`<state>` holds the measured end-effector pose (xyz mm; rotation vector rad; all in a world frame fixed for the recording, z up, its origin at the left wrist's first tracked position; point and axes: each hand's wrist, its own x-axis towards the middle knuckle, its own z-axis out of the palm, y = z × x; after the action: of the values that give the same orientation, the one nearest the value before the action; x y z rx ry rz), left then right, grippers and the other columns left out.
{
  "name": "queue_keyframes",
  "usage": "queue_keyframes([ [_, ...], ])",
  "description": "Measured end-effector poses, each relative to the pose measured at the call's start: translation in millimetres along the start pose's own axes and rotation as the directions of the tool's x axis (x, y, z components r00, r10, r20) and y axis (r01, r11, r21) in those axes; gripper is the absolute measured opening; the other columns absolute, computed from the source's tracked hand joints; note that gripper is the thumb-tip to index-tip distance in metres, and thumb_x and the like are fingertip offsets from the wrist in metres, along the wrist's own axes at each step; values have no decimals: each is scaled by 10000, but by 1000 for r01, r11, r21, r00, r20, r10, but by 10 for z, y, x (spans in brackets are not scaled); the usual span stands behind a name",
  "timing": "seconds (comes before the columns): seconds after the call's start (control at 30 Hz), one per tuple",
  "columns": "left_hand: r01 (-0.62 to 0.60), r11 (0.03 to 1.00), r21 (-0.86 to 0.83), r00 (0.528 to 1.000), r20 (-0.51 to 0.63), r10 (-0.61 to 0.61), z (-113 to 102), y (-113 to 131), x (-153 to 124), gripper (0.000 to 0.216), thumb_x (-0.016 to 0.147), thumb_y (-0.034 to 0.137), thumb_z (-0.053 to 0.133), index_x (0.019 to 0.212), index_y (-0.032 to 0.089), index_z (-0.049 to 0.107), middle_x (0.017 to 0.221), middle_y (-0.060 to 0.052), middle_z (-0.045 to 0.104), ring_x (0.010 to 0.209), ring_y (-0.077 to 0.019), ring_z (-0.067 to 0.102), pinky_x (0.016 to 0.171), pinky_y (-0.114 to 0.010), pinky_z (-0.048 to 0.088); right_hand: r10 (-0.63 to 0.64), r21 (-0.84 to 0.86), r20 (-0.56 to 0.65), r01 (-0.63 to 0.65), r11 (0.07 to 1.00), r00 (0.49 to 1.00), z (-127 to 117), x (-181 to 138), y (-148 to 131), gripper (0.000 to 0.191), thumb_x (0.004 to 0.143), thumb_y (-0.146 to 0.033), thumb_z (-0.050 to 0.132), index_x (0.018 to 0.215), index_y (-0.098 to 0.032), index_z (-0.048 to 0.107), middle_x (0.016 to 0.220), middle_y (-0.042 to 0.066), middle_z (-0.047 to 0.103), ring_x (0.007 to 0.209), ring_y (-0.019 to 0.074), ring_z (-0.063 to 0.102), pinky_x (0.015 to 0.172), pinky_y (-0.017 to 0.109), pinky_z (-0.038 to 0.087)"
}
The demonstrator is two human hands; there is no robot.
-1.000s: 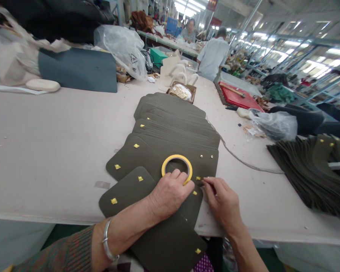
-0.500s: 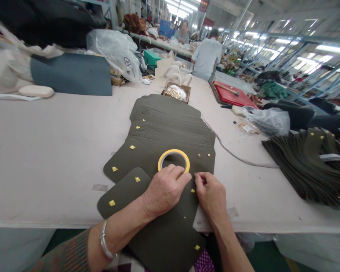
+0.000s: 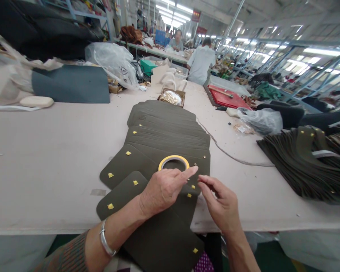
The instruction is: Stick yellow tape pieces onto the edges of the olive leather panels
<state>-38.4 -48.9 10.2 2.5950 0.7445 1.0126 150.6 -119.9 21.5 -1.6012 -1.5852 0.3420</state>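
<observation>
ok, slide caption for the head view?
Left hand holding a yellow tape roll, right hand close by, overlapping dark panels on a table.

the pale table (image 3: 59,151) bears fanned dark panels (image 3: 170,130).

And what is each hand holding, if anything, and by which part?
The left hand appears to grip the yellow tape roll by its near rim, which the hand hides. Whether the right hand pinches anything small cannot be told.
</observation>
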Motion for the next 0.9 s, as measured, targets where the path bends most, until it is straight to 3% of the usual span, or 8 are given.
queue_keyframes([
  [0.1,18,1000,-24,1000,-14,-18,26,-3,-2,441,956,201,417,1389,156,344,1100,-78,665,955,-157,643,842,-305,534,-240,-51,42,242,969,970,71,34,-79,228,877,-184,533,1070,-212,651,991,77,705,905,195,654,821,351,539],
  [0.2,37,999,-6,999,14,-37,50,-5,-2,397,952,216,443,1339,153,377,1072,-71,676,897,-170,656,790,-307,543,-363,-84,82,369,925,928,139,85,-94,236,882,-121,495,1047,-214,636,977,70,699,909,179,643,817,334,538],
  [0.33,53,999,1,997,51,-53,58,4,-9,282,964,233,419,1234,158,447,999,-54,679,817,-168,654,728,-301,541,-407,-135,89,416,899,909,181,122,-87,184,878,-100,484,932,-205,624,860,50,689,807,158,640,741,294,532],
  [0.53,71,997,-39,996,65,-69,35,22,10,165,955,190,390,988,179,551,862,-28,637,820,-137,625,718,-231,518,-387,-213,-12,376,902,922,229,103,-109,166,853,-119,492,838,-206,632,730,25,674,677,137,639,640,249,509],
  [0.63,85,996,34,995,46,-86,26,33,70,194,949,190,379,884,179,562,803,-21,611,718,-127,603,609,-202,490,-269,-185,-71,253,950,960,269,93,-133,139,841,-158,513,811,-200,642,701,21,667,625,133,620,606,247,500],
  [0.73,73,993,89,997,16,-75,31,54,133,237,951,195,359,831,173,562,775,-23,592,666,-122,581,556,-195,459,28,16,-74,-27,1000,997,302,124,-135,128,835,-237,544,782,-196,652,655,8,659,553,125,597,535,233,493],
  [0.83,26,996,82,998,-60,-21,55,73,151,221,950,182,362,875,172,570,792,-23,590,660,-113,565,568,-195,452,314,257,-33,-295,920,949,301,218,-40,179,800,-337,601,756,-172,653,559,-9,622,478,128,582,454,227,473],
  [0.9,11,994,105,997,-82,-2,86,73,136,188,946,175,382,901,176,565,809,-20,588,667,-118,552,594,-212,457,428,335,-30,-394,856,903,274,297,73,249,760,-399,647,752,-151,660,526,-13,604,447,131,573,438,238,474],
])
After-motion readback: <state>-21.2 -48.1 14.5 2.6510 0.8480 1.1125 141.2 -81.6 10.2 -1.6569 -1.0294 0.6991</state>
